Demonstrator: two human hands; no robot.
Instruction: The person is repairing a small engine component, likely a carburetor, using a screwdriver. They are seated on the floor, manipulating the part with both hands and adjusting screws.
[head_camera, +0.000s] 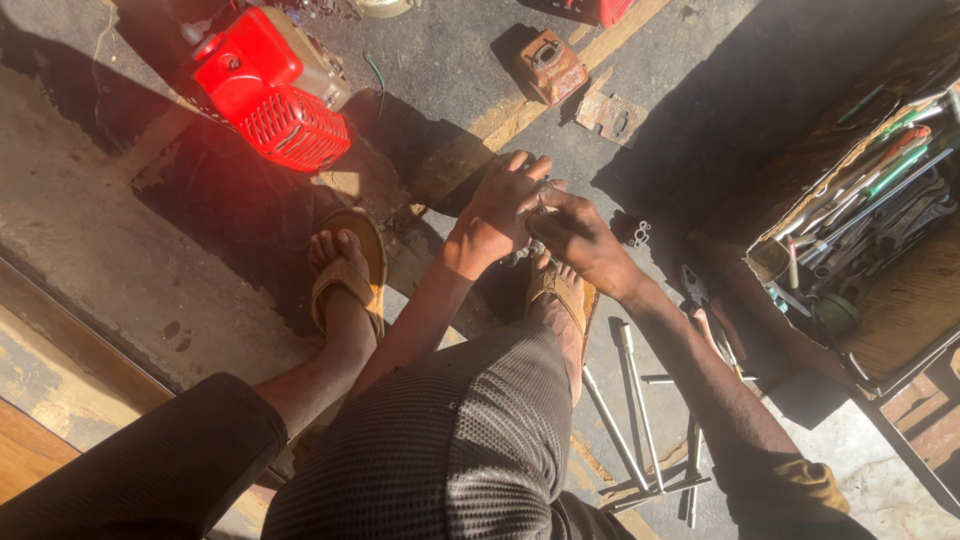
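My left hand (497, 213) and my right hand (575, 238) meet above my right foot, fingers wrapped together around a small metal part (527, 252) that is mostly hidden between them. The left hand covers it from the left, fingers spread over the top. The right hand pinches it from the right. What the part is cannot be made out. I sit with both sandalled feet on the oily concrete floor.
A red small engine (268, 92) stands at the upper left. A rusty metal cover (549, 66) and a flat gasket plate (611, 115) lie beyond my hands. Long socket wrenches (634, 410) and pliers (703, 308) lie at the right, beside an open wooden toolbox (870, 215).
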